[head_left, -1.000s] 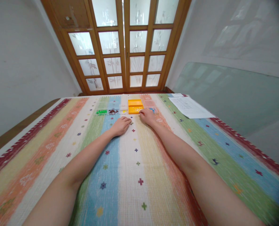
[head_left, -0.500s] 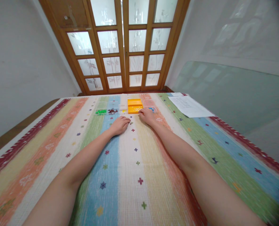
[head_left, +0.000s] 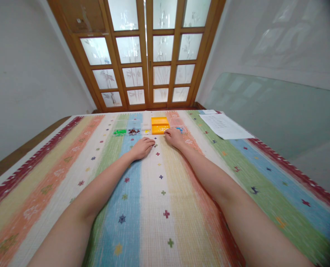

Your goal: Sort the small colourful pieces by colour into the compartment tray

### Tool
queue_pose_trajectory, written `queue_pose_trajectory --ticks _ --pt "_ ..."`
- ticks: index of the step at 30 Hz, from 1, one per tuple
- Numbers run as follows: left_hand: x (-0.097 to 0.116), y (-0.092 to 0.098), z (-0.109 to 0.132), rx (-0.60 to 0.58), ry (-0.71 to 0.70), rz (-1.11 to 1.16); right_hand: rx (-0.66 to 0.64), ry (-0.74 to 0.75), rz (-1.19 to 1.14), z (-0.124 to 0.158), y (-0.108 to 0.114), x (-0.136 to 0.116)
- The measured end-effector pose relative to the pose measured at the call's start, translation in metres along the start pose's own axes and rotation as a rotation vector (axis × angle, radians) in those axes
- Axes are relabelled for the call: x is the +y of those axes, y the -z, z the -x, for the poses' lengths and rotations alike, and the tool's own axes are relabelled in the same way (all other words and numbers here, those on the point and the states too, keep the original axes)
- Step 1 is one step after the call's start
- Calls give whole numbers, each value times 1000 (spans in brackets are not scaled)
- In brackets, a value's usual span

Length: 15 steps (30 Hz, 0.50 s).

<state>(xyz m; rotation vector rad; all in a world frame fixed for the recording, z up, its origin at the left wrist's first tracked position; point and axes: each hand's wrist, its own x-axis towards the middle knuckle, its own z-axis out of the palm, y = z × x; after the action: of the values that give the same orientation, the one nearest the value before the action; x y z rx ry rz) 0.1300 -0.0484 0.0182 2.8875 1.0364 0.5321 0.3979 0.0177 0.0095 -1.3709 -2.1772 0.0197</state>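
My left hand (head_left: 143, 148) rests on the striped cloth, its fingers curled together and pointing right; anything in them is too small to make out. My right hand (head_left: 174, 137) is at the front right corner of an open orange box (head_left: 159, 121), fingertips bent in a pinch at its front edge. Whatever the pinch holds is hidden. Small white pieces (head_left: 162, 129) lie in the front part of the orange box. Just behind my right hand is a clear box with blue pieces (head_left: 179, 129), partly covered by the hand.
Left of the orange box stand open clear boxes with green pieces (head_left: 119, 132), dark red pieces (head_left: 133, 131) and a few yellow pieces (head_left: 147, 131). A printed paper sheet (head_left: 224, 126) lies at the far right of the striped tablecloth (head_left: 151, 222). Wooden glazed doors (head_left: 148, 74) rise beyond the table.
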Motion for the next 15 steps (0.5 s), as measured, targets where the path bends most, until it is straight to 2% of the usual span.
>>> queue_pose_trajectory --ticks 10,15 --pt "0 -2 1 18 -7 37 -4 4 9 0 2 -1" --pt "-9 -7 2 139 85 109 -7 13 11 0 1 0"
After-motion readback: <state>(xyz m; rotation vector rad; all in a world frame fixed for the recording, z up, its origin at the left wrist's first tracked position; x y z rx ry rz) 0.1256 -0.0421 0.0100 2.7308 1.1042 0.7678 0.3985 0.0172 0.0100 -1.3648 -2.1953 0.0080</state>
